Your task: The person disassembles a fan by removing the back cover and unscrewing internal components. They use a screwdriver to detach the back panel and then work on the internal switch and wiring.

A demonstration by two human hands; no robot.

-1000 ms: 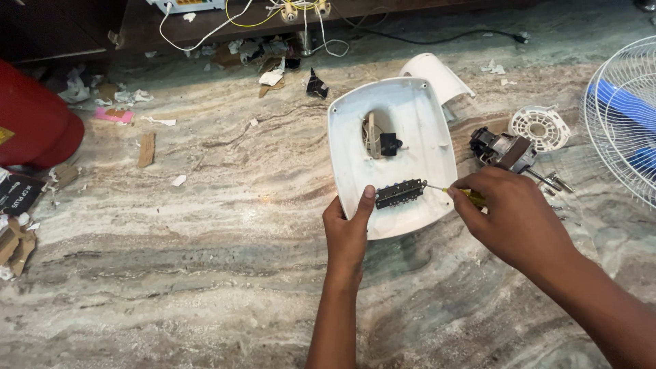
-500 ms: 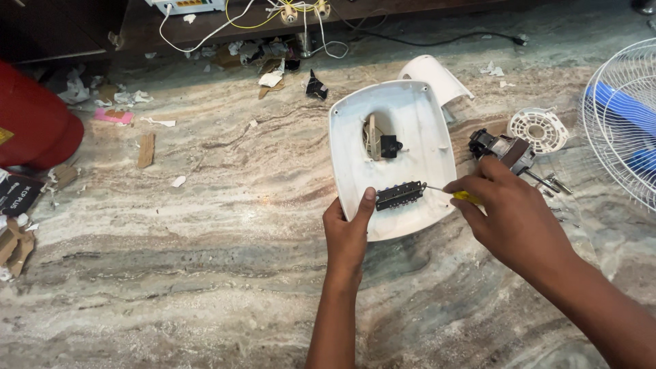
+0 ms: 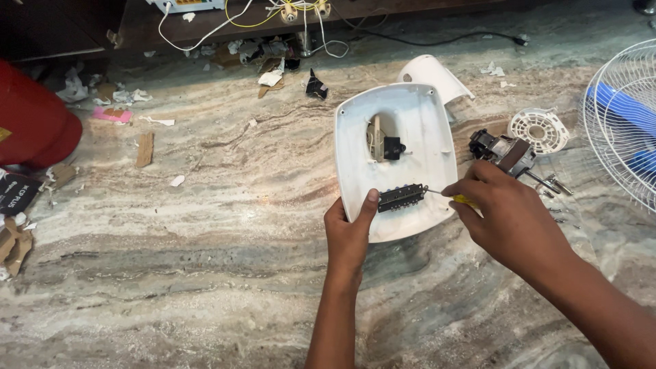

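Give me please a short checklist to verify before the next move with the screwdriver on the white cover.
1. Left hand steadies the cover, thumb on its lower edge: ok.
2. Right hand grips the screwdriver: ok.
3. Screwdriver tip reaches the right end of the black switch block: ok.
4. Tip seated in a screw head: cannot tell, too small.
5. Cover lies flat on the stone floor: ok.
6. Space beside the right hand is free: not ok, the motor lies close.

Black printed packet lies at left edge.
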